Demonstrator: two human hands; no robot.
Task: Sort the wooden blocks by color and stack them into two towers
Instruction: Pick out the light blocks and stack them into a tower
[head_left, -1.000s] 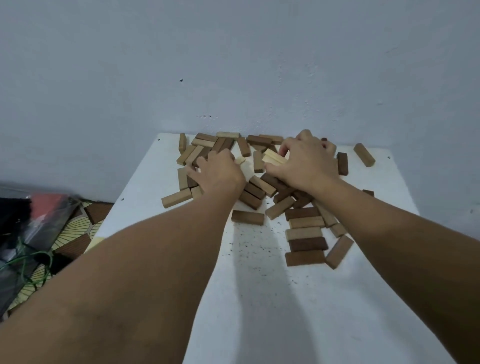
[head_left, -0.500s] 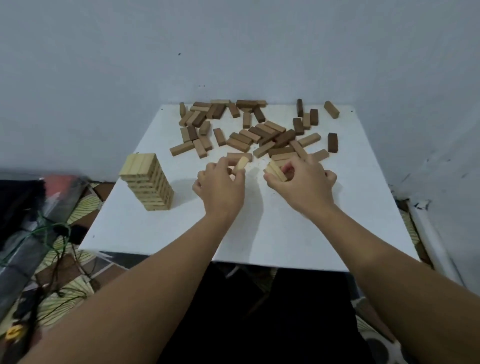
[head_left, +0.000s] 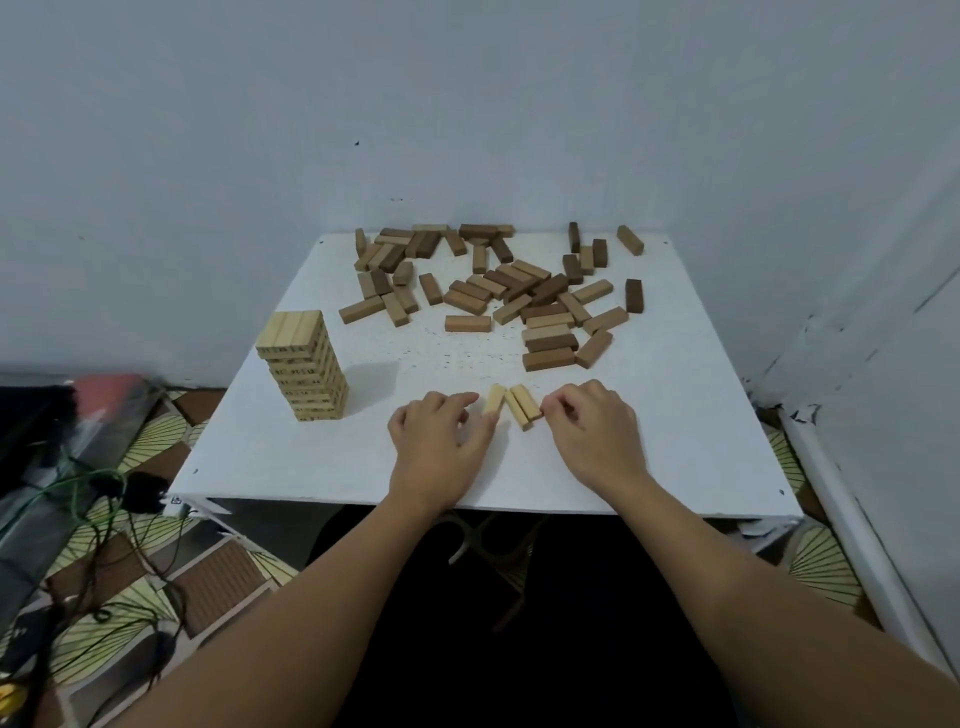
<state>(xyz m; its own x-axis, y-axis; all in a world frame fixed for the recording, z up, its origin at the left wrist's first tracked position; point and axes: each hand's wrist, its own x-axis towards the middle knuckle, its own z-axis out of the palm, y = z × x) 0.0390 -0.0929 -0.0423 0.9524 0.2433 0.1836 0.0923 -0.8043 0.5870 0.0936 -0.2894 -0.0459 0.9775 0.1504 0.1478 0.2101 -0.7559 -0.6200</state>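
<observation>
Single head-worn wide-angle view, looking forward and down from above the near edge of the white table (head_left: 675, 415). Both forearms enter from the bottom of the frame. The far wall (head_left: 467, 104) fills the upper half; floor shows at left.

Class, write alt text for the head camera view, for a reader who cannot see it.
Two hands, left hand and right hand, flank three pale blocks lying side by side on a white table. A pale block tower stands at left; brown and tan loose blocks lie scattered at the far side by the wall.
</observation>
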